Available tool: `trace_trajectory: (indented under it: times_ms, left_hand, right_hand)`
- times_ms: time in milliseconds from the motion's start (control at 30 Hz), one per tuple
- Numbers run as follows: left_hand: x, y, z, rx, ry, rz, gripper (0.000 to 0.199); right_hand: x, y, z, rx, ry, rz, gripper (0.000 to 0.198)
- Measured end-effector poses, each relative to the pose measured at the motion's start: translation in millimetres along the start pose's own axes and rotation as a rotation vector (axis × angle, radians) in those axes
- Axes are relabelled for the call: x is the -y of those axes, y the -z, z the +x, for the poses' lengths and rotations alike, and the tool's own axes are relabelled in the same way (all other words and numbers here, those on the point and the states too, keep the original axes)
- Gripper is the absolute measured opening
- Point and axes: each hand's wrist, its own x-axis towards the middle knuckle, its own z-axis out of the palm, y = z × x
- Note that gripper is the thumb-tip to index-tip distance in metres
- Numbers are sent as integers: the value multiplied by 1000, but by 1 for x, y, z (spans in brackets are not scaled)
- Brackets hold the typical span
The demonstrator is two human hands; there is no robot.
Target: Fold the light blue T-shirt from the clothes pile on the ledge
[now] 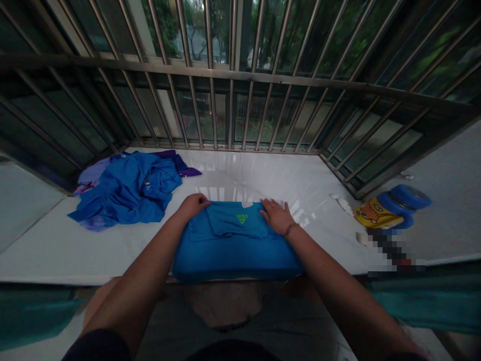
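A blue garment [233,231] with a small green print lies folded on a thicker, smooth blue bundle [236,261] at the front of the white ledge. I cannot tell whether the bundle is more clothing or a cushion. With thumb and fingers together, my left hand [193,205] pinches the garment's far left corner. My right hand [278,215], which has a thin bracelet at the wrist, rests on the far right corner, fingers spread and flat. Between the hands, a small pale tag [247,204] shows at the far edge.
A crumpled heap of blue and purple clothes [139,188] lies left on the white tiled ledge [240,173]. Metal bars [229,75] stand along the window behind. To the right are a blue and yellow container [389,208], a crumpled white scrap [341,204] and a pixelated patch.
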Motion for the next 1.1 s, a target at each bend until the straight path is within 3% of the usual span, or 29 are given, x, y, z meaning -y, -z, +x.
trace_trajectory:
  times_ms: [167,333,500,600,667,767,900,1000,1100]
  left_hand:
    - [3,12,7,67,-2,31,23]
    - [-7,26,26,95,-25,63,15]
    - [-29,53,50,-52,-42,95,25]
    - [-37,70,50,-163,-75,97,30]
    - [-37,77,37,-258,-148,83,27]
    - [-28,77,-5,-366,-272,47,21]
    - [-5,54,-84,-290,-380,-23,24]
    - [12,26,-135,-219,-415,-14,24]
    - [25,1,-165,-155,-391,67,19]
  right_hand:
    - [-26,23,27,26,4,-7,39]
    - [-35,37,51,33,26,-9,25]
    - [-31,58,60,-134,-62,-13,30]
    - [-30,74,54,-262,-88,-6,35]
    - [-31,79,41,-387,-53,6,35]
    - [-33,72,4,-577,67,15,35]
    - [-34,28,-65,-689,241,-9,33]
    - [-31,-15,-113,-685,352,-23,28]
    - [-24,-50,-144,-577,427,-7,29]
